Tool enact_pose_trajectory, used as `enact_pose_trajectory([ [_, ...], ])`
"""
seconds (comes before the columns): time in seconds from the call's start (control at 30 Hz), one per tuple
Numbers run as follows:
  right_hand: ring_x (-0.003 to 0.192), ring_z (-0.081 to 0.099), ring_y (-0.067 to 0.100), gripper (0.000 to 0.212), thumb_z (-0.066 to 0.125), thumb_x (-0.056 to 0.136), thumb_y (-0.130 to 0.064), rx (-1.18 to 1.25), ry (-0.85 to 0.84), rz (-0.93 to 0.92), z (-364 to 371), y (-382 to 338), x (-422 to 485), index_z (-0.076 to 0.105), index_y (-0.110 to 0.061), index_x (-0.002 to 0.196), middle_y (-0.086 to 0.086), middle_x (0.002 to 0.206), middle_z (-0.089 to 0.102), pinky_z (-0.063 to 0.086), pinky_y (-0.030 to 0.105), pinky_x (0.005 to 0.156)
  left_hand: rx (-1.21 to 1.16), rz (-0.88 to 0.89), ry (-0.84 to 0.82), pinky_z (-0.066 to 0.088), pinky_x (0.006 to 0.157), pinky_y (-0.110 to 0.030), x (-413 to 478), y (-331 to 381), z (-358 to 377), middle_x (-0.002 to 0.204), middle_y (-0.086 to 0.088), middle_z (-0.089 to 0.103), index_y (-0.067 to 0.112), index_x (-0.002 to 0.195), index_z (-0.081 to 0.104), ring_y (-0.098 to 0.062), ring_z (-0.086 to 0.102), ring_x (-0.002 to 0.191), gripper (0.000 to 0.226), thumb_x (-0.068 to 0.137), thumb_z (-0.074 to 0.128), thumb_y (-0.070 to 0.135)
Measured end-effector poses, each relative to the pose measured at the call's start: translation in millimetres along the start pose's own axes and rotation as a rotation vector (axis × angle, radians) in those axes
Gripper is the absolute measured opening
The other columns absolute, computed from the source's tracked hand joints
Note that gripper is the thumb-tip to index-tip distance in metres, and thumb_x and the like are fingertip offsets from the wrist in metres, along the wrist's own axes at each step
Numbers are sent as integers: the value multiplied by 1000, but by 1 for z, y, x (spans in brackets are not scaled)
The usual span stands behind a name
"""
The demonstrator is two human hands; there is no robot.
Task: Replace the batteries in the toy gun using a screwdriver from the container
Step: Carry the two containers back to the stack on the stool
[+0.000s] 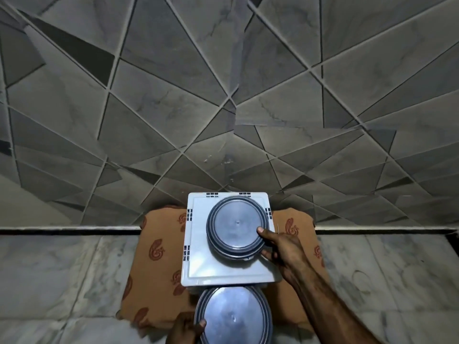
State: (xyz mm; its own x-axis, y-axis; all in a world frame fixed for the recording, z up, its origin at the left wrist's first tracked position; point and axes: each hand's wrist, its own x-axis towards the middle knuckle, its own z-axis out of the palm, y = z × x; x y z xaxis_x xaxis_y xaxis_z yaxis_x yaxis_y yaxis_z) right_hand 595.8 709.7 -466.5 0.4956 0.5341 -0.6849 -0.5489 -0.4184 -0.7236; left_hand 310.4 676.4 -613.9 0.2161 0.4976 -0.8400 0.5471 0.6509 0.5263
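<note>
1. Landmark: a white square box [198, 266] with slotted edges stands on an orange cloth [159, 249] printed with red motifs.
2. A far round container [237, 224] sits on top of the box, toward its far right part, with its lid on. The right hand [278, 244] reaches in from the box's right side and grips the rim, thumb on the lid edge and fingers curled round the side. Judgement: this hold suits steadying or lifting the container, probably before opening it.
3. A near round container [233, 316], also lidded, is at the box's near edge. The left hand [185, 328] holds its left rim with the thumb hooked over the lid. Whether it rests on anything cannot be told.
4. Neither the toy gun nor the screwdriver is in view. The screwdriver is presumably inside one of the containers, but the cloudy lids do not show which.
5. The cloth lies on a pale marble floor [49, 269]. Beyond the box a dark strip runs along the foot of a wall [173, 83] of grey angular tiles.
</note>
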Motion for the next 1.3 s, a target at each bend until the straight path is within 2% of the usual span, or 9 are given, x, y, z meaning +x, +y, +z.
enact_pose_trajectory([
  [0.13, 54, 66, 10, 27, 85, 73, -15, -13, -7, 19, -5, 2, 3, 60, -6, 77, 15, 83, 75, 57, 31, 69, -228, 5, 152, 54, 89, -54, 1, 18, 11, 98, -15, 71, 11, 95, 61, -32, 68, 91, 30, 75, 80, 21],
  [0.3, 55, 68, 12, 29, 85, 72, -14, -15, -3, 36, -10, 3, 1, 60, -5, 82, 12, 75, 74, 57, 28, 64, -259, 121, 163, 53, 72, -36, -6, 30, 20, 93, -11, 72, 13, 98, 60, -24, 66, 77, 11, 90, 68, 12],
  [0.47, 61, 72, 18, 41, 83, 75, -9, 44, -5, 27, -13, 6, -4, 64, 8, 107, 18, 79, 74, 57, 26, 57, -275, 153, 170, 57, 76, -42, 1, 26, 20, 100, -10, 71, 13, 103, 59, -29, 68, 88, 16, 90, 68, 14],
  [0.53, 66, 73, 22, 50, 84, 73, -10, 61, -4, 25, -13, 9, -2, 62, 9, 113, 19, 80, 73, 62, 34, 68, -286, 167, 180, 57, 74, -41, 4, 26, 20, 98, -11, 70, 11, 103, 59, -27, 67, 85, 15, 90, 68, 14],
  [0.63, 49, 64, 14, 56, 85, 72, -11, 78, 2, 38, -11, 12, 4, 60, 14, 116, 23, 89, 72, 60, 42, 82, -293, 172, 193, 57, 86, -52, 15, 25, 19, 101, -10, 72, 18, 101, 62, -29, 70, 93, 17, 87, 71, 20],
  [0.73, 46, 51, 14, 50, 86, 69, -13, 83, -7, 39, -7, 11, 7, 63, 1, 111, 25, 97, 68, 56, 32, 65, -321, 174, 182, 56, 87, -55, 28, 26, 16, 104, -4, 74, 24, 106, 63, -27, 71, 96, 31, 78, 73, 32],
  [0.83, 44, 49, 13, 56, 86, 70, -13, 79, 12, 36, -4, 12, 12, 63, 10, 114, 23, 93, 67, 54, 29, 60, -346, 198, 182, 54, 93, -51, 54, 22, 14, 108, 4, 75, 29, 114, 66, -23, 70, 102, 52, 66, 73, 44],
  [1.1, 40, 41, 11, 60, 86, 70, -15, 97, 18, 28, 2, 21, 28, 59, 17, 113, 25, 91, 61, 53, 27, 56, -487, 253, 279, 53, 95, -43, 57, 51, 20, 113, 9, 73, 35, 117, 69, -16, 68, 105, 43, 74, 70, 39],
  [1.3, 47, 45, 15, 47, 86, 71, -19, 93, 0, 14, 9, 24, 42, 68, 9, 103, 21, 88, 66, 57, 36, 73, -599, 147, 265, 44, 63, -42, 60, 54, 32, 83, -11, 69, 16, 107, 71, -27, 54, 70, 23, 85, 66, 24],
])
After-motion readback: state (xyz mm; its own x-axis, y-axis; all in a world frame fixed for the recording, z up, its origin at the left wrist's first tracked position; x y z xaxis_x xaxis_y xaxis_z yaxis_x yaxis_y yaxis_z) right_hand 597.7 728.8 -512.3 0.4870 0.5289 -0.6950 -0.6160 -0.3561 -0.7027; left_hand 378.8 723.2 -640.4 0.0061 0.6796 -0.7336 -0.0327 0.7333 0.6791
